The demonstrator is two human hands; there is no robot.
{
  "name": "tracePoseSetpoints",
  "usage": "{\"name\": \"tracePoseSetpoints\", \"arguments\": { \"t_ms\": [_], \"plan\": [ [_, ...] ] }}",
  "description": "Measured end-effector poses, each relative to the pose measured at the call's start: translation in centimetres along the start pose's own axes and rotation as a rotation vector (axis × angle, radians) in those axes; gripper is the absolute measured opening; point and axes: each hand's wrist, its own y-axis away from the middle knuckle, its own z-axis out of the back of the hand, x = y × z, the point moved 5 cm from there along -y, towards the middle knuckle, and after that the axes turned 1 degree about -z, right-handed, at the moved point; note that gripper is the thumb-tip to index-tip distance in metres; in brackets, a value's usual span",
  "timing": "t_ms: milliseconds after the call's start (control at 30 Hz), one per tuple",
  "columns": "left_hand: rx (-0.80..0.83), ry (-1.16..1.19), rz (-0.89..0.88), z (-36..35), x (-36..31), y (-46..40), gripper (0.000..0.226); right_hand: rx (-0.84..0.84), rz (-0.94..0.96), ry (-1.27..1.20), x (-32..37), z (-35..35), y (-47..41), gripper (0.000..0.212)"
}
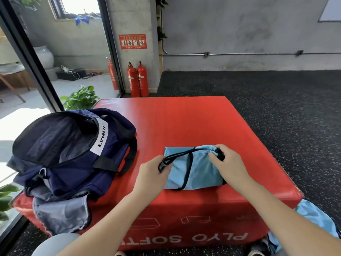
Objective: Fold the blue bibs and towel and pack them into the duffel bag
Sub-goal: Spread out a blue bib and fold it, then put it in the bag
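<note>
A light blue bib [199, 172] with black trim lies partly folded on the red plyo box [184, 122], near its front edge. My left hand [153, 174] pinches the black trim at the bib's left edge. At the bib's upper right corner, my right hand [227, 161] grips the bunched fabric and black trim. The navy duffel bag [73, 150] sits open on the left side of the box, its dark inside showing. More light blue cloth [317, 217] hangs off the box's front right corner.
Grey fabric [60, 213] spills from under the bag at the box's front left. Two red fire extinguishers [137, 80] stand against the pillar behind. A potted plant [81, 97] sits behind the bag. Dark speckled floor surrounds the box on the right.
</note>
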Motion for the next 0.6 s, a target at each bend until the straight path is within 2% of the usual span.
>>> {"name": "tracePoseSetpoints", "arguments": {
  "t_ms": [133, 300, 367, 433, 533, 600],
  "plan": [
    [-0.019, 0.073, 0.095, -1.3, 0.4, -2.2, 0.036, -0.112, -0.129, 0.084, -1.2, -1.5, -1.8, 0.015],
    [-0.045, 0.1, 0.202, -3.0, 1.6, -4.7, 0.037, -0.111, -0.205, 0.205, -2.2, -2.9, -3.7, 0.026],
    [-0.034, 0.109, 0.267, -3.7, 2.5, -5.5, 0.037, -0.049, -0.178, 0.22, -2.3, -3.7, -4.7, 0.022],
    [-0.01, 0.104, 0.325, -4.2, 3.6, -5.9, 0.032, -0.003, -0.143, 0.277, -2.5, -4.3, -5.5, 0.008],
    [0.052, 0.106, 0.396, -4.6, 4.7, -6.0, 0.012, -0.008, -0.155, 0.295, -3.1, -4.8, -6.5, 0.013],
    [0.097, 0.135, 0.434, -4.8, 5.4, -5.7, 0.02, -0.019, -0.193, 0.275, -3.8, -5.1, -7.0, 0.015]
  ]
}}
